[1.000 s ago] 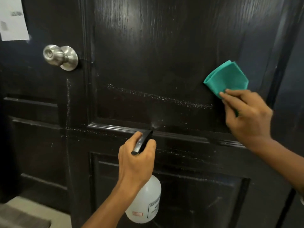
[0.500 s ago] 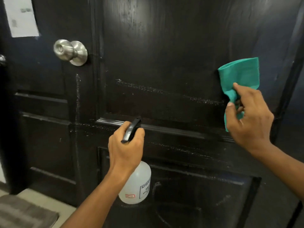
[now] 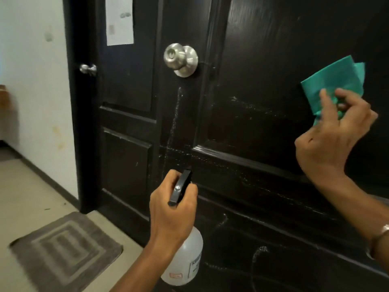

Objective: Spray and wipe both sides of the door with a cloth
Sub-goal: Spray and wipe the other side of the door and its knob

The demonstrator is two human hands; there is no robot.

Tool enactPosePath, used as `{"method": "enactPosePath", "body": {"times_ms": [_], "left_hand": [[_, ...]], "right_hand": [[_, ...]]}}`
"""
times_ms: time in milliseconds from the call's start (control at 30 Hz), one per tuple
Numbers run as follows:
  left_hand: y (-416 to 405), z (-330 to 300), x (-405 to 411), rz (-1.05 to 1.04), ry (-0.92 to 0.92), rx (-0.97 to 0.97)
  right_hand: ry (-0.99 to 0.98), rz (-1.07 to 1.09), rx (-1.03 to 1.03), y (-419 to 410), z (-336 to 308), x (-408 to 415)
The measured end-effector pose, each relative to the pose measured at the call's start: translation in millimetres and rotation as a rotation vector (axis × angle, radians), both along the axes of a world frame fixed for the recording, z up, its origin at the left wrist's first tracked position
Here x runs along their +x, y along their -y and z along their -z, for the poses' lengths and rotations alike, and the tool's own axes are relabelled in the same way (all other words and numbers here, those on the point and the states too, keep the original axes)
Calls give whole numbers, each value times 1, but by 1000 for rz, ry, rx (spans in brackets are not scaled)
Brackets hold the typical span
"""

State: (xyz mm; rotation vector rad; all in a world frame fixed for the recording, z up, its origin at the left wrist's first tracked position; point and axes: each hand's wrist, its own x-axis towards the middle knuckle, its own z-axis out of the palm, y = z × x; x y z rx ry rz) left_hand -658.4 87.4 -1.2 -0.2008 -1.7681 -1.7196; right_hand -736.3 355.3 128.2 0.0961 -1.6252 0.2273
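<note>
- Your left hand [image 3: 171,209] gripped the spray bottle [image 3: 185,262] at 6 o'clock, fingers curled round its head.
- Your right hand [image 3: 332,142] pinched the green cloth [image 3: 334,79] against the door [image 3: 263,60] at 3 o'clock.

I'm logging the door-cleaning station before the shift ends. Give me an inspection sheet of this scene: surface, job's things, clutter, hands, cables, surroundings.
Surface: black panelled door, whitish streaks and droplet trails across its middle and lower panels.
Job's things: green cloth held up close to the door; contact cannot be told. White spray bottle, black nozzle aimed at the door.
Clutter: nothing seen.
Hands: left hand grips the bottle's trigger head; right hand pinches the cloth.
Cables: nothing seen.
Surroundings: silver door knob, paper notice on the second black door, smaller knob, grey floor mat, white wall.
</note>
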Motion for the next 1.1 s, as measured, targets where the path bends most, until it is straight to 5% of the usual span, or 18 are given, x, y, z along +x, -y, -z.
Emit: {"method": "enactPosePath", "body": {"times_ms": [67, 233, 333, 400, 467, 567, 733, 900, 1000, 1100], "left_hand": [[6, 7, -1, -21, 4, -9], [2, 12, 2, -38, -3, 28], [-4, 10, 3, -4, -9, 51], [-6, 10, 3, 10, -10, 71], [-4, 12, 4, 6, -3, 96], [-1, 19, 6, 3, 4, 93], [7, 27, 8, 15, 11, 102], [11, 27, 6, 24, 12, 112], [17, 19, -2, 47, 11, 101], [25, 8, -11, 52, -23, 77]], "right_hand": [[59, -44, 142, 18, 11, -10], [391, -59, 1028, 27, 84, -12], [361, -93, 1345, 15, 33, -9], [205, -66, 1269, 12, -35, -15], [14, -2, 932, 4, -110, -19], [22, 21, 541, 12, -151, -23], [182, -202, 603, 81, -39, -46], [564, -241, 1166, 96, 47, -23], [359, -132, 1293, 80, -6, -23], [79, -49, 910, 70, -92, -35]]}}
